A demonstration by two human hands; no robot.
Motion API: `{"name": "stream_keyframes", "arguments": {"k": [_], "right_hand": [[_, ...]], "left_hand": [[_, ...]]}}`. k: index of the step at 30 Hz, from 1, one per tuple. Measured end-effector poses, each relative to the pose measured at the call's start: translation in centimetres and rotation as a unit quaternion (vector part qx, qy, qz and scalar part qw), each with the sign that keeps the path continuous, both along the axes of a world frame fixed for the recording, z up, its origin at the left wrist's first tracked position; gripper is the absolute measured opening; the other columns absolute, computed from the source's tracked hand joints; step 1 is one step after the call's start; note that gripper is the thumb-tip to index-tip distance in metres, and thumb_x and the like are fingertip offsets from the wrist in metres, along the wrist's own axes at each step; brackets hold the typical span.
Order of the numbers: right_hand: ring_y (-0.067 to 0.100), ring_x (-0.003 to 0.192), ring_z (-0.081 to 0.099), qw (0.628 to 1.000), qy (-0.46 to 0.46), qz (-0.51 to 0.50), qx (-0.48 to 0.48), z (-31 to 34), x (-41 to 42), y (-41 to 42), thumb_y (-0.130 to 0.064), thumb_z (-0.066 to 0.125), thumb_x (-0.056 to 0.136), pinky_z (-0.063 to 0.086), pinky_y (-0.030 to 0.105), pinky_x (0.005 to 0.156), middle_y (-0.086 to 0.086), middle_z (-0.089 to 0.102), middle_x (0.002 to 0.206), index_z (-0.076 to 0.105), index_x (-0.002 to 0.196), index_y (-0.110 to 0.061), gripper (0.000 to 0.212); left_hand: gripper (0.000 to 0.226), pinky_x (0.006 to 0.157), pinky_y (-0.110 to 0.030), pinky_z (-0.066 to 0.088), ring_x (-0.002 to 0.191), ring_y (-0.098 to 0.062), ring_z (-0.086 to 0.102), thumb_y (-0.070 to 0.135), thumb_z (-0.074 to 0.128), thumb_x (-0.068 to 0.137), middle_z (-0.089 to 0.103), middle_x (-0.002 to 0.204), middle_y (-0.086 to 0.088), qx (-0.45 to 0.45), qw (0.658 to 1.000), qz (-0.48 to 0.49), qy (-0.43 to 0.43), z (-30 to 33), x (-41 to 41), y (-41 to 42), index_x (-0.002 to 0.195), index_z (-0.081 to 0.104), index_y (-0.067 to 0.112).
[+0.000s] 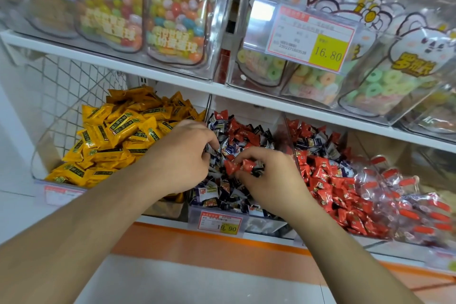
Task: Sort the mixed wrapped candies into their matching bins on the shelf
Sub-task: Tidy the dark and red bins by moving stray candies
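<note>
Reaching into the middle bin [195, 210] of dark-blue candies, your right hand [269, 180] pinches red wrapped candies [240, 166] — your left hand [182, 155] curls onto a dark-blue candy [209, 149] beside it.

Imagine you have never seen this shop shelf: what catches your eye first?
Two hands in the middle bin of dark blue candies: the right hand pinches red wrapped candies, the left hand digs beside it. To the left, a heap of yellow wrapped candies; above right, a yellow 16.80 price tag.
</note>
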State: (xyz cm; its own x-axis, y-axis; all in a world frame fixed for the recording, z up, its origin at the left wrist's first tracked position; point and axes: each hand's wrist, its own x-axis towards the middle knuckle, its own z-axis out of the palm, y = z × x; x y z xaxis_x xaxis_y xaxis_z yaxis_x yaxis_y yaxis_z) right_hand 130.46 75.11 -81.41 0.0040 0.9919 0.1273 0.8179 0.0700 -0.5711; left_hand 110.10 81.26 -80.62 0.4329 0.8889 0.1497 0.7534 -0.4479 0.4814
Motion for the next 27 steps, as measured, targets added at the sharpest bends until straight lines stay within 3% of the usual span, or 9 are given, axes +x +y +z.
{"name": "stream_keyframes", "arguments": {"k": [5, 10, 11, 13, 14, 16, 21, 24, 27], "right_hand": [[0.012, 0.052, 0.062, 0.991, 0.064, -0.094, 0.07, 3.0, 3.1, -2.2, -0.023, 0.078, 0.09, 0.049, 0.025, 0.045, -0.02, 0.069, 0.081, 0.069, 0.095, -0.04, 0.02], [0.006, 0.051, 0.056, 0.978, -0.005, -0.191, 0.081, 3.7, 7.7, -4.7, -0.029, 0.081, 0.087, 0.04, 0.016, 0.046, -0.014, 0.068, 0.078, 0.068, 0.097, -0.035, 0.018], [0.003, 0.056, 0.057, 0.977, -0.021, -0.201, 0.069, 3.7, 8.4, -5.1, -0.032, 0.082, 0.086, 0.041, 0.015, 0.051, -0.014, 0.069, 0.085, 0.068, 0.1, -0.035, 0.019], [0.006, 0.089, 0.064, 0.975, -0.059, -0.208, 0.045, 3.6, 9.2, -5.5, -0.039, 0.084, 0.083, 0.045, 0.019, 0.077, -0.01, 0.068, 0.107, 0.07, 0.109, -0.036, 0.03], [0.011, 0.105, 0.063, 0.975, -0.069, -0.208, 0.034, 3.6, 9.3, -5.7, -0.041, 0.084, 0.082, 0.043, 0.023, 0.088, -0.008, 0.065, 0.115, 0.07, 0.115, -0.037, 0.037], [0.016, 0.117, 0.058, 0.976, -0.071, -0.204, 0.025, 3.7, 8.9, -5.6, -0.043, 0.084, 0.082, 0.04, 0.027, 0.095, -0.007, 0.059, 0.122, 0.067, 0.123, -0.038, 0.045], [0.011, 0.114, 0.054, 0.983, -0.091, -0.139, 0.08, 3.8, 5.5, -3.8, -0.035, 0.074, 0.092, 0.035, 0.022, 0.094, -0.01, 0.055, 0.116, 0.066, 0.127, -0.03, 0.036], [-0.001, 0.114, 0.047, 0.993, -0.09, -0.059, 0.05, 2.9, 2.2, -1.7, -0.031, 0.069, 0.097, 0.033, 0.014, 0.099, -0.014, 0.058, 0.127, 0.062, 0.134, -0.03, 0.038], [0.007, 0.128, 0.051, 0.995, -0.095, 0.004, 0.014, 0.8, -0.4, 1.2, -0.026, 0.069, 0.097, 0.038, 0.019, 0.109, -0.009, 0.058, 0.14, 0.056, 0.144, -0.026, 0.049]], "left_hand": [[0.027, 0.115, -0.031, 0.032, 0.143, -0.011, 0.03, 0.017, 0.061, 0.099, 0.055, 0.134, 0.012, 0.004, 1.0, 0.01, -0.005, 0.2, 0.4, -0.3, 0.122, 0.066, 0.031], [0.03, 0.119, -0.033, 0.029, 0.145, -0.011, 0.025, 0.017, 0.063, 0.098, 0.055, 0.137, 0.01, -0.01, 1.0, 0.008, -0.003, -0.1, 0.4, -0.4, 0.123, 0.065, 0.033], [0.03, 0.119, -0.034, 0.028, 0.145, -0.011, 0.024, 0.017, 0.063, 0.098, 0.055, 0.138, 0.01, -0.011, 1.0, 0.008, -0.005, -0.2, 0.4, -0.4, 0.123, 0.065, 0.034], [0.029, 0.12, -0.034, 0.028, 0.147, -0.01, 0.023, 0.018, 0.064, 0.098, 0.054, 0.141, 0.009, -0.015, 1.0, 0.008, -0.008, -0.3, 0.3, -0.4, 0.122, 0.065, 0.035], [0.029, 0.12, -0.035, 0.028, 0.147, -0.01, 0.022, 0.019, 0.064, 0.097, 0.053, 0.142, 0.008, -0.019, 1.0, 0.006, -0.009, -0.4, 0.3, -0.4, 0.121, 0.065, 0.035], [0.029, 0.122, -0.036, 0.027, 0.149, -0.01, 0.019, 0.02, 0.064, 0.097, 0.051, 0.146, 0.007, -0.023, 1.0, 0.002, -0.008, -0.6, 0.3, -0.4, 0.12, 0.065, 0.037], [0.031, 0.122, -0.036, 0.028, 0.15, -0.009, 0.02, 0.015, 0.061, 0.098, 0.05, 0.145, 0.008, -0.015, 1.0, 0.0, -0.016, -0.4, 0.2, -0.5, 0.121, 0.065, 0.036], [0.035, 0.122, -0.035, 0.029, 0.148, -0.008, 0.024, 0.01, 0.061, 0.096, 0.051, 0.143, 0.008, -0.004, 1.0, -0.004, -0.018, -0.4, 0.1, -0.4, 0.121, 0.065, 0.035], [0.036, 0.122, -0.033, 0.025, 0.15, -0.008, 0.02, 0.011, 0.06, 0.097, 0.049, 0.146, 0.01, -0.002, 1.0, -0.004, -0.013, -0.4, -0.1, -0.3, 0.125, 0.065, 0.034]]}}
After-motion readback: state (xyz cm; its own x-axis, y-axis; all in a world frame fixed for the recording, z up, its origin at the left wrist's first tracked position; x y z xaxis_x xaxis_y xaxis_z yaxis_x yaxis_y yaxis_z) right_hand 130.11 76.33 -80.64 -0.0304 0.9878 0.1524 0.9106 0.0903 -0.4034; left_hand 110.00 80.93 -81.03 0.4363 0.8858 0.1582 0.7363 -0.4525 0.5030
